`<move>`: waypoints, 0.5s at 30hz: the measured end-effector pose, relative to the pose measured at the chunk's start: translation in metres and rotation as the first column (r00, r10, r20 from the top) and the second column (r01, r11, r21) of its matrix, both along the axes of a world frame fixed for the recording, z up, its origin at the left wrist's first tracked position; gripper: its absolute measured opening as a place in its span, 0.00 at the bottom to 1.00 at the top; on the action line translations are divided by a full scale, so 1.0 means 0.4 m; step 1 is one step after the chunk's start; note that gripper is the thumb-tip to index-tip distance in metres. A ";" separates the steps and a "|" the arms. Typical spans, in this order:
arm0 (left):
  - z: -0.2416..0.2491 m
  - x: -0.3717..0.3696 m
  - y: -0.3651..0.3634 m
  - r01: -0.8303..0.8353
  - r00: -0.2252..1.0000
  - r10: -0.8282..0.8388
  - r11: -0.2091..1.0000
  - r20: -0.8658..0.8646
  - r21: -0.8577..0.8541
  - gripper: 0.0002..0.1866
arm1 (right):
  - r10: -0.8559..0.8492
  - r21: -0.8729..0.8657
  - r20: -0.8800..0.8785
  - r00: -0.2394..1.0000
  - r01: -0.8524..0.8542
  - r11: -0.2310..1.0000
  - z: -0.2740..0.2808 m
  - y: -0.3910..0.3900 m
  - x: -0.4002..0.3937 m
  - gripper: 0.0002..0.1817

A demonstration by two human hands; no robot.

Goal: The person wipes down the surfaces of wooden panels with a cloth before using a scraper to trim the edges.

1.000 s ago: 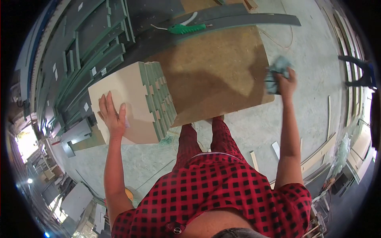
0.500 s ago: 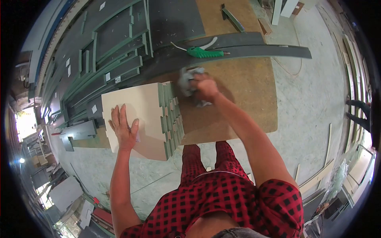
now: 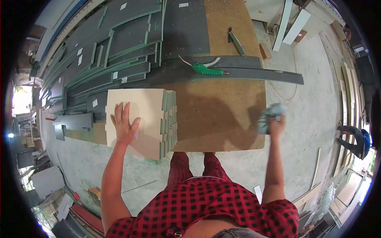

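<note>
My left hand (image 3: 126, 125) lies flat, fingers spread, on top of a stack of cream-faced boards (image 3: 149, 107) with notched green edges. A pale label is partly covered by the palm. At the right end of the brown board tabletop (image 3: 214, 131), my right hand (image 3: 277, 125) grips a crumpled grey-green cloth (image 3: 272, 115), slightly blurred. Beyond the stack, a green air blow gun (image 3: 206, 70) with a curved pale hose rests on long dark strips (image 3: 246, 72).
Dark panels (image 3: 131, 35) with green edges and white labels cover the table's far left. A short angled metal piece (image 3: 237, 43) lies at the back. White planks (image 3: 295, 27) lean beyond the right corner. Another person (image 3: 355, 141) is at the far right edge.
My right hand has swept the cloth rightward from beside the stack to the tabletop's right end. My left hand stays on the stack. The whole view has shifted slightly.
</note>
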State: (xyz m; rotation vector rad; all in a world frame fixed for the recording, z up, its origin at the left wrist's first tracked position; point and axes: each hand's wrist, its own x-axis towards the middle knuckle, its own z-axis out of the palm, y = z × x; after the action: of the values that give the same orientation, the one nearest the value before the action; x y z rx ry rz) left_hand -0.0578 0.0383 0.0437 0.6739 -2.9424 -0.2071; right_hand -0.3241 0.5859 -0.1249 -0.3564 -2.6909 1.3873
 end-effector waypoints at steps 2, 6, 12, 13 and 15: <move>-0.004 0.002 -0.001 0.007 1.000 -0.006 1.000 0.019 -0.025 0.37 | 0.288 0.163 -0.025 0.957 -0.281 0.946 -0.017 -0.159 0.098 0.29; -0.007 0.006 0.004 0.007 1.000 -0.006 0.998 0.010 -0.068 0.36 | 0.857 0.326 0.020 0.515 -0.814 0.481 0.048 -0.393 0.244 0.24; -0.009 0.010 -0.002 -0.013 1.000 0.014 0.998 0.012 -0.054 0.37 | 0.899 0.362 0.033 0.436 -0.844 0.396 -0.007 -0.303 0.244 0.22; -0.008 0.010 -0.003 -0.012 1.000 0.012 0.999 0.009 -0.050 0.37 | 0.837 0.362 0.075 0.542 -0.797 0.484 -0.033 -0.249 0.223 0.22; -0.009 0.004 -0.004 -0.011 1.000 0.011 0.999 0.001 -0.039 0.37 | 0.703 0.469 -0.064 0.709 -0.600 0.648 -0.075 -0.107 0.165 0.24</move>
State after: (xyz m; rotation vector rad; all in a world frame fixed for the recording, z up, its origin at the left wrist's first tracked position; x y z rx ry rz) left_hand -0.0560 0.0367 0.0400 0.6849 -2.9350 -0.1479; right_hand -0.2582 0.5429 -0.1550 0.8717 -2.8938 0.7905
